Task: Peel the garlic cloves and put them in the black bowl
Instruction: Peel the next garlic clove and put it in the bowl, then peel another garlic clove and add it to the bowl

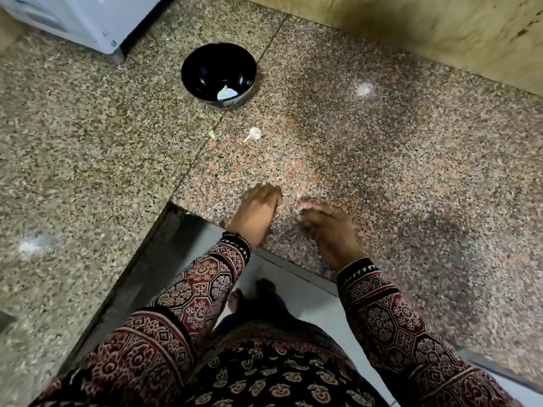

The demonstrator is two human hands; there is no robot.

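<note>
A black bowl (218, 74) stands on the granite counter, far from me, with a white garlic piece (226, 92) at its bottom. An unpeeled garlic clove (254, 134) lies on the counter between the bowl and my hands. My left hand (258, 210) is near the counter's front edge, back up, with its fingers bent down out of sight. Just to its right, my right hand (326, 224) has curled fingers that pinch a small whitish garlic bit (300, 207) at the fingertips. Both hands are blurred.
A small greenish scrap (211, 133) lies left of the loose clove. A white appliance (88, 22) stands at the back left. A wooden wall panel (426, 30) borders the counter at the back right. The counter's corner edge (176, 205) is beside my left hand.
</note>
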